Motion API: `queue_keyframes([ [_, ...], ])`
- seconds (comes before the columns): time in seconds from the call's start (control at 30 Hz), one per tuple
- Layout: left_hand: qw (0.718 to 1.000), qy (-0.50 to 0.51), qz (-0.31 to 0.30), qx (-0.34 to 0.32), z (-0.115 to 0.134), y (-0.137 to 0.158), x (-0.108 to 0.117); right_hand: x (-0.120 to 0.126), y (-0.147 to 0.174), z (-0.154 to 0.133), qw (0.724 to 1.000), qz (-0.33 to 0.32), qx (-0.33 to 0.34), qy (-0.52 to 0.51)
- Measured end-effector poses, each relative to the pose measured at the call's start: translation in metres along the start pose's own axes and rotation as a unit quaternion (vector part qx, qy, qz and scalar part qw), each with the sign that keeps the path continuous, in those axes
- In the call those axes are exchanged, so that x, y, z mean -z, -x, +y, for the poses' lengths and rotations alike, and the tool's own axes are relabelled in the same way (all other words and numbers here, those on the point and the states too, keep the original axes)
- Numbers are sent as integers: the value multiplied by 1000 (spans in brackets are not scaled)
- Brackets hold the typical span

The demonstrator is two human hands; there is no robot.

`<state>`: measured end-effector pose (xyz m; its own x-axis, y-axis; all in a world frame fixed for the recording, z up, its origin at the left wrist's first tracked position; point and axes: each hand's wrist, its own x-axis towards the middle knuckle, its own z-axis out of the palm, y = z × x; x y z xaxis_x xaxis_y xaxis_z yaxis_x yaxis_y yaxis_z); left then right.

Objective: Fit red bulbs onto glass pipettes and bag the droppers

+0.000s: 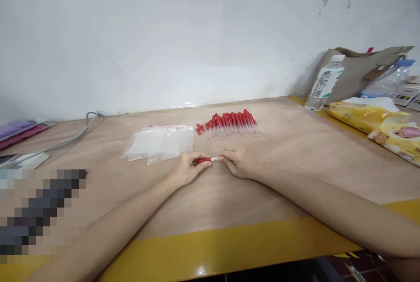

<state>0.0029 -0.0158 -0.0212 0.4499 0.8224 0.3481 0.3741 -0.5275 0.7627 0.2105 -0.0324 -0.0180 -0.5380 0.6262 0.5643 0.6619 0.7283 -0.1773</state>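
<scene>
Between my hands is a dropper [204,160] with a red rubber bulb and a clear tube, lying level just above or on the table. My left hand [187,169] is closed around the bulb end. The fingers of my right hand [242,163] pinch the clear tube; its tip is hidden behind them. Just beyond my hands, a row of similar red-bulbed droppers [231,125] lies on the table, bulbs pointing away from me. Left of that row, several clear zip bags [160,142] are fanned out flat, overlapping each other.
The brown-covered table [288,150] has a yellow front edge and meets a white wall. At the right stand a water bottle [323,82], a grey bag [354,69] and a yellow tissue pack [364,113]. A grey cable [70,138] runs along the left; a pixelated patch covers the lower left.
</scene>
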Motion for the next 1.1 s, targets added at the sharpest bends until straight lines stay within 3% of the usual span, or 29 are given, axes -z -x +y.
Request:
queue_keyframes([
  [0.33, 997, -66, -11, -39, 5, -3, 3, 10, -9, -9, 989, -107, -96, -22],
  [0.47, 983, -155, -4, -97, 11, -6, 12, 19, -12, -15, 986, -117, -97, -68],
  [0.57, 959, -261, 44, -100, 8, -8, 26, 23, -13, -11, 967, -129, -151, -160],
  [0.73, 886, -442, 136, 35, -13, -10, 54, 13, -26, 8, 900, -115, -299, -295],
  [0.8, 854, -490, 144, 97, -21, -10, 63, 4, -38, 14, 898, -88, -333, -274],
  [0.87, 834, -513, 135, 155, -25, -10, 68, -5, -52, 16, 918, -44, -343, -196],
  [0.97, 823, -506, 100, 237, -29, -10, 71, -17, -73, 18, 929, 9, -363, -77],
  [1.1, 832, -476, 42, 283, -32, -10, 70, -29, -93, 24, 911, 2, -412, -19],
])
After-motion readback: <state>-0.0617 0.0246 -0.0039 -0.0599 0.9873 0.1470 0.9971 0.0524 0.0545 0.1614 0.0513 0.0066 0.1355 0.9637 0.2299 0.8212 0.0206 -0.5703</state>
